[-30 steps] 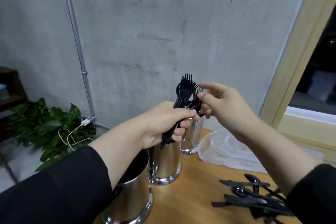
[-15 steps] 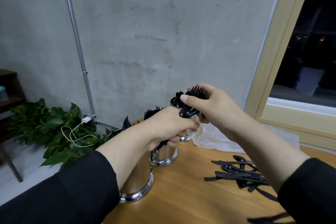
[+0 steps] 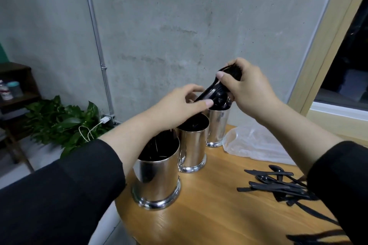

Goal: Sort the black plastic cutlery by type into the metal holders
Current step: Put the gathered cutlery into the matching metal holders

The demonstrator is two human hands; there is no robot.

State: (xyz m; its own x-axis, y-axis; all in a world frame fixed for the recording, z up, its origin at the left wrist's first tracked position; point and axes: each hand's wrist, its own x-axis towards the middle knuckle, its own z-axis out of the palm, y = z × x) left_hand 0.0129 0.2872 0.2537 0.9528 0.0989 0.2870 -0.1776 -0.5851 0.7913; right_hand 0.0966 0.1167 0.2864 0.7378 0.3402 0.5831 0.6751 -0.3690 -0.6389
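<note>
Three shiny metal holders stand in a row on the round wooden table (image 3: 209,217): a near holder (image 3: 157,183), a middle holder (image 3: 192,153) and a far holder (image 3: 217,127). Above the far two, a bundle of black forks (image 3: 213,90) lies tilted, tines up to the right. My right hand (image 3: 251,89) grips its tine end. My left hand (image 3: 177,105) pinches the handle ends between thumb and fingers. Dark cutlery shows inside the holders. Loose black knives and spoons (image 3: 278,185) lie in a pile on the right.
A crumpled clear plastic bag (image 3: 253,143) lies behind the loose pile, beside the far holder. The table edge curves just left of the near holder. A leafy plant (image 3: 59,121) and a white cable sit on the floor by the concrete wall.
The fork bundle came down from upright to a tilt over the far holders. My right hand moved from touching the tines to gripping them, and my left hand slid to the handle ends.
</note>
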